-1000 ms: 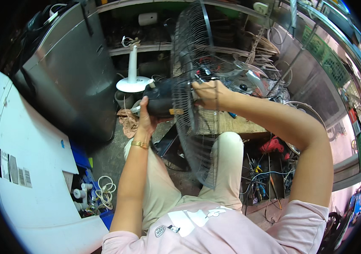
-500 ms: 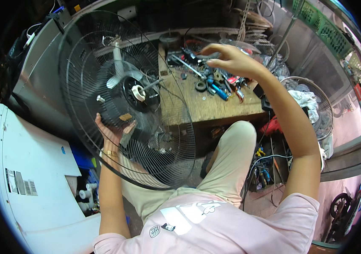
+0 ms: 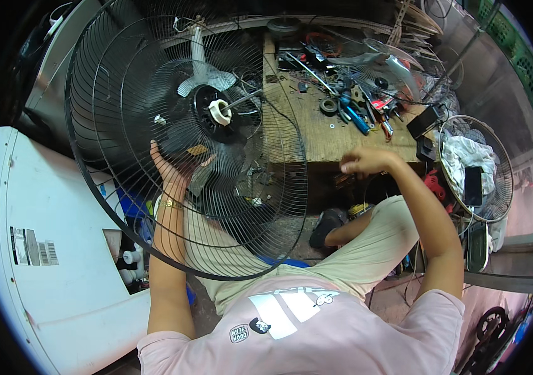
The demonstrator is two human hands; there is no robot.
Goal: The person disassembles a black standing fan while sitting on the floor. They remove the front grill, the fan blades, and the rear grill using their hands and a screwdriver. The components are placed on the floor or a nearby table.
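A pedestal-fan head with a round black wire guard point(image 3: 125, 215) is tilted up in front of me on the left. A white plastic ring nut point(image 3: 219, 112) and a thin metal shaft stand at its centre; no blades are mounted on it. My left hand point(image 3: 175, 172), seen through the wires, grips the dark motor housing point(image 3: 182, 140) from below. Over the front edge of the workbench point(image 3: 310, 140) hangs my right hand point(image 3: 369, 161), its fingers loosely bent and apart, with nothing visible in them.
Pliers with blue handles point(image 3: 355, 117), a tape roll point(image 3: 328, 107) and other tools crowd the bench. Grey fan blades point(image 3: 397, 69) lie behind them. At right, a fan guard point(image 3: 509, 165) holds a white cloth point(image 3: 466, 156) and phone point(image 3: 473, 186). A white appliance panel point(image 3: 60, 206) stands left.
My right hand has dropped from above the tools to the bench's front edge. The fan head is still in my left hand. The view has shifted, and my right knee has swung outward.
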